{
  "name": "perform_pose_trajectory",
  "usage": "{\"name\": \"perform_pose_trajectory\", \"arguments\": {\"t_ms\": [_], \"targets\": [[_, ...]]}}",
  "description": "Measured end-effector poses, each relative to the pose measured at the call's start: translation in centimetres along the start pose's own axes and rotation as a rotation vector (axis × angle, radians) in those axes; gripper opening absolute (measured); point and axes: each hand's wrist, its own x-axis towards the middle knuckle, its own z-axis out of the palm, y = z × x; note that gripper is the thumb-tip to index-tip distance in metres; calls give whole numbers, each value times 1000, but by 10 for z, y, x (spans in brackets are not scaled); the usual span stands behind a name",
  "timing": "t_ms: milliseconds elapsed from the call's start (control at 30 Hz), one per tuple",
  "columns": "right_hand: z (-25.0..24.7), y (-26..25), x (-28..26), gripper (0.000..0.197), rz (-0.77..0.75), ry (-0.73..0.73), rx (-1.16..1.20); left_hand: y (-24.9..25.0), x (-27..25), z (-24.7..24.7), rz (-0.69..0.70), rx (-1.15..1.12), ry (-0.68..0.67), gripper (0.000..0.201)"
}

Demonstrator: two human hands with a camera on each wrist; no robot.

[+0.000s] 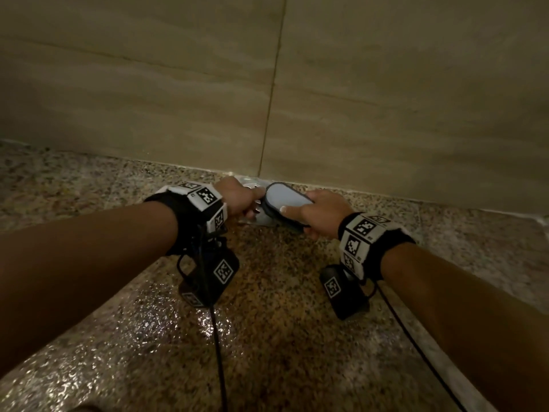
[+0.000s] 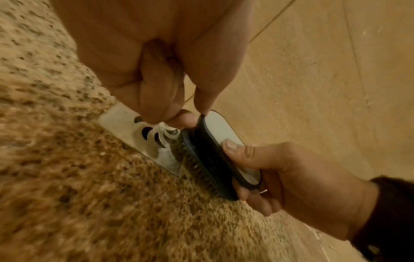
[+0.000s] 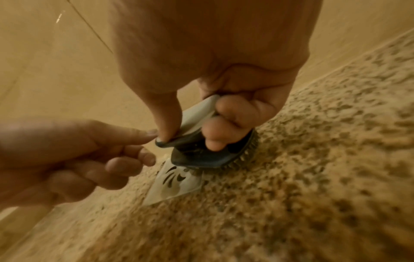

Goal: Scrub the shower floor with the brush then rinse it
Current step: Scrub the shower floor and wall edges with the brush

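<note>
A scrub brush with a pale top and dark body lies bristles-down on the wet speckled shower floor, at the foot of the wall. My right hand grips its rear, thumb lying along the pale top and fingers curled under the side. My left hand has its fingers curled, and its thumb and index finger pinch the brush's front tip. The bristles overlap the edge of a square metal drain cover, which lies under the left hand.
A beige tiled wall with a vertical grout line rises right behind the drain. The granite floor glistens with water toward me. Black cables hang from both wrist units over the floor.
</note>
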Motion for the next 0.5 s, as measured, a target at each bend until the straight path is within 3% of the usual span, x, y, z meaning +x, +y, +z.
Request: {"name": "perform_pose_trajectory", "arguments": {"t_ms": [100, 233, 300, 367, 500], "targets": [[-3, 0, -5, 40, -26, -124, -66, -7, 2, -4, 13, 13, -100, 50], [11, 0, -11, 43, -16, -447, -225, -25, -4, 1, 3, 203, -426, 39], [18, -1, -13, 36, -64, -521, -372, -39, -7, 12, -4, 307, -526, 35], [20, -3, -11, 24, -126, -433, -419, -47, -7, 22, -18, 252, -548, 48], [18, -11, -1, 19, -74, -167, -77, -25, -9, 17, -36, 322, -344, 33]]}}
